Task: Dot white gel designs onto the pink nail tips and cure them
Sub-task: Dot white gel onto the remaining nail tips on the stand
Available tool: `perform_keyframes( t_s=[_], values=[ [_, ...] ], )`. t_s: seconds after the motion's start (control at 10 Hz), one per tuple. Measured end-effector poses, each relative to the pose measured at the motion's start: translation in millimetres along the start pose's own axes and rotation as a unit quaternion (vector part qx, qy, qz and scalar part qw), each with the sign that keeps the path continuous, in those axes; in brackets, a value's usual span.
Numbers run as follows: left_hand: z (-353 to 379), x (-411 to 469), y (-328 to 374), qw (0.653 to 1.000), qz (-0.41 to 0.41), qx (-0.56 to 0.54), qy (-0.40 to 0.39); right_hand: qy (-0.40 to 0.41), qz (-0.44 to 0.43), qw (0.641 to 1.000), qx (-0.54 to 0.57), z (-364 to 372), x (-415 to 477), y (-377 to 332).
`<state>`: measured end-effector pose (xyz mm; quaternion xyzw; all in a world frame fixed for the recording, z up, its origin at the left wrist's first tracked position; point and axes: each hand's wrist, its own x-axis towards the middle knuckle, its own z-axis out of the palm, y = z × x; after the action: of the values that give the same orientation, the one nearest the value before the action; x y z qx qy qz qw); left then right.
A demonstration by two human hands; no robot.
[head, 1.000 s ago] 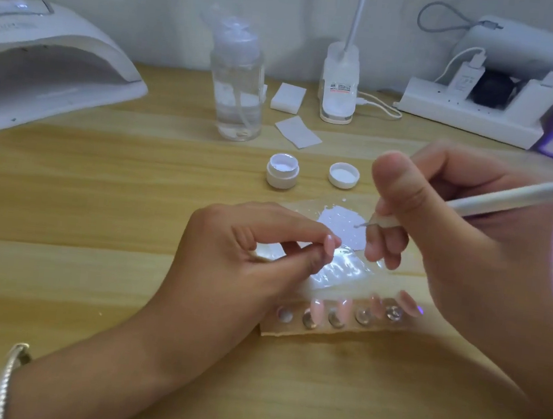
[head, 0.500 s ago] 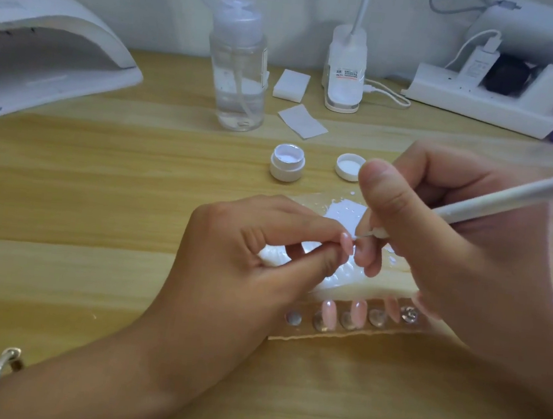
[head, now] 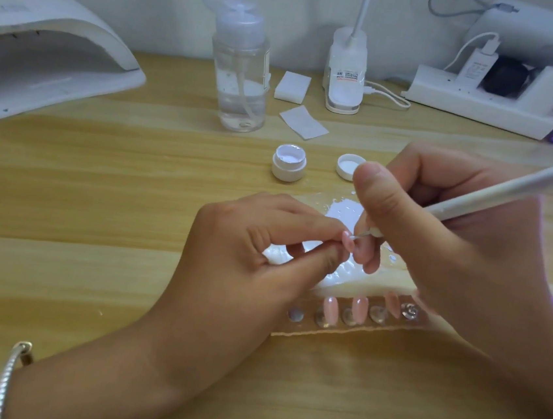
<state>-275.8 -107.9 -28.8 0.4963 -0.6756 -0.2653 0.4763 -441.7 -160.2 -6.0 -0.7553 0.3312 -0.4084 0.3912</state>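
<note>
Wooden table (head: pixel 99 190), white curing lamp (head: pixel 46 48) at far left, well apart from both hands. Right hand (head: pixel 461 256) is curled round a white dotting pen (head: pixel 474 199), thumb on top, with the fine point right at the held tip. Left hand (head: pixel 246 260) pinches one pink nail tip (head: pixel 348 243) between thumb and forefinger, over the gel-smeared clear sheet (head: pixel 343 213). Holder strip (head: pixel 358 330) (three more pink tips stuck on it) lies just below the hands. Open gel jar (head: pixel 289 163) and its lid (head: pixel 347 166) sit behind.
</note>
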Motion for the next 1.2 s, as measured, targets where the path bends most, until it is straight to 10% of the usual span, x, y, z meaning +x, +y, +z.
perform_keyframes(
  t_s=[1.2],
  values=[
    [1.1,-0.9,-0.8,1.0,-0.006,-0.01,0.019,0.068,-0.049,0.995,0.062,2.7,3.2,4.7]
  ],
)
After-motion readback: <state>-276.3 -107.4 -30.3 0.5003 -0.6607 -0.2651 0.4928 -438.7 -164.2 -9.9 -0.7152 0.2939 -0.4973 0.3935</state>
